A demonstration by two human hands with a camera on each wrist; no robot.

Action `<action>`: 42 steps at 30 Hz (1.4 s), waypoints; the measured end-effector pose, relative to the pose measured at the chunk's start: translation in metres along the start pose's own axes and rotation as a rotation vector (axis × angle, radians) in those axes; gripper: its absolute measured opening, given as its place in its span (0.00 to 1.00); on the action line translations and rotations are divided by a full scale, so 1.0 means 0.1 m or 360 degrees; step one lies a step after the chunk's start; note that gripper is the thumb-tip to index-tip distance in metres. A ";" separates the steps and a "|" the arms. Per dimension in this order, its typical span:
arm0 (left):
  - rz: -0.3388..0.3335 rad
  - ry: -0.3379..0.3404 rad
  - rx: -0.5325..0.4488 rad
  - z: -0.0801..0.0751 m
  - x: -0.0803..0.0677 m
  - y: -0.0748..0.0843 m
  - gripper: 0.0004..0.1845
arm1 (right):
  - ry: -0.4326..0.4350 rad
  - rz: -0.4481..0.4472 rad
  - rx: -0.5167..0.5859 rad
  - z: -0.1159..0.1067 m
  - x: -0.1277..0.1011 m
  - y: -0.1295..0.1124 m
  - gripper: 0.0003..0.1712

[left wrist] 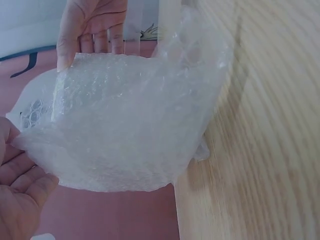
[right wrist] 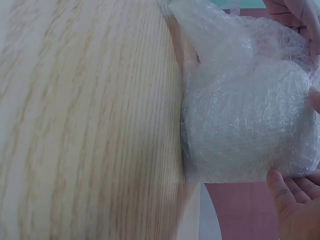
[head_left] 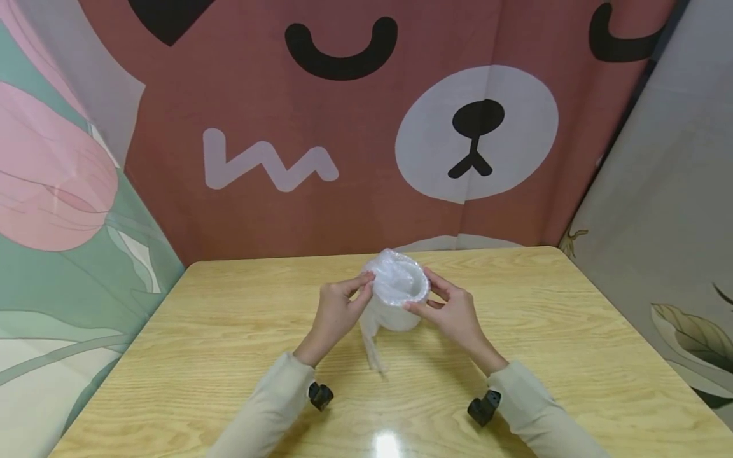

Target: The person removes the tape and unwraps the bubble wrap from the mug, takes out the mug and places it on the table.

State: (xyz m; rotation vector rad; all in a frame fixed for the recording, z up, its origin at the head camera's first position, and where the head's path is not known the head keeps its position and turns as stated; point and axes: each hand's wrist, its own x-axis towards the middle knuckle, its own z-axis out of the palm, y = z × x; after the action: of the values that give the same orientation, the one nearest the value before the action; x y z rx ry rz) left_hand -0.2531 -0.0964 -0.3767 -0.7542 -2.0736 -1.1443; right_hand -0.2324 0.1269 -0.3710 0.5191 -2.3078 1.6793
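Observation:
A round, hollow-topped bundle of clear bubble wrap (head_left: 401, 318) stands on the wooden table between both hands. My left hand (head_left: 338, 308) pinches a loose edge of the wrap between thumb and fingers at the left of the rim. On the opposite side, my right hand (head_left: 455, 312) grips the rim, thumb in front and fingers behind. A loose strip of the wrap (head_left: 371, 343) trails down toward the table at the front left. From the left wrist, the pulled-out sheet (left wrist: 135, 125) spreads wide between the two hands. Layers of wrap hide whatever is inside.
The pale wooden table (head_left: 240, 331) has its back edge just behind the bundle. A curtain with a bear face (head_left: 355, 210) hangs behind it, with patterned cloths (head_left: 647, 210) at the sides. Each wrist wears a small black camera (head_left: 484, 408).

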 end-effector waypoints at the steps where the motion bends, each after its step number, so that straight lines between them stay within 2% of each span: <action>1: 0.0002 0.0009 -0.0007 0.00 0.00 0.00 0.08 | -0.0002 0.0004 0.0003 0.00 0.00 0.00 0.41; 3: 0.0029 0.0002 -0.0005 -0.01 0.00 -0.01 0.08 | -0.0008 0.0017 0.0010 0.01 0.00 -0.01 0.41; 6: 0.0131 -0.0058 0.0064 -0.03 0.00 0.00 0.09 | -0.0014 0.0030 -0.0001 0.01 -0.01 -0.01 0.41; 13: 0.0322 -0.0327 0.0370 -0.06 0.07 0.13 0.14 | -0.0010 0.0015 -0.0023 0.01 0.00 0.03 0.42; 18: 0.0387 -0.0519 0.0582 -0.05 0.13 0.22 0.16 | 0.0005 0.0018 -0.0016 0.03 0.03 0.29 0.44; 22: 0.0422 -0.0618 0.0675 0.00 0.18 0.27 0.16 | 0.0028 0.0025 0.0008 0.04 0.06 0.41 0.45; 29: 0.0483 -0.0652 0.0771 0.06 0.20 0.28 0.16 | -0.0010 0.0044 0.0018 0.01 0.01 0.03 0.42; 42: 0.0438 -0.0600 0.0780 0.07 0.18 0.22 0.09 | 0.0004 0.0071 -0.0004 0.03 0.00 -0.02 0.42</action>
State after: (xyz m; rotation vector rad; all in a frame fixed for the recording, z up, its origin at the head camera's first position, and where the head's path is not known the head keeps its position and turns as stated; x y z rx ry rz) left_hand -0.2500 -0.0770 -0.3545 -1.0181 -2.3274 -0.3331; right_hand -0.2321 0.1238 -0.3703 0.4679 -2.3362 1.6954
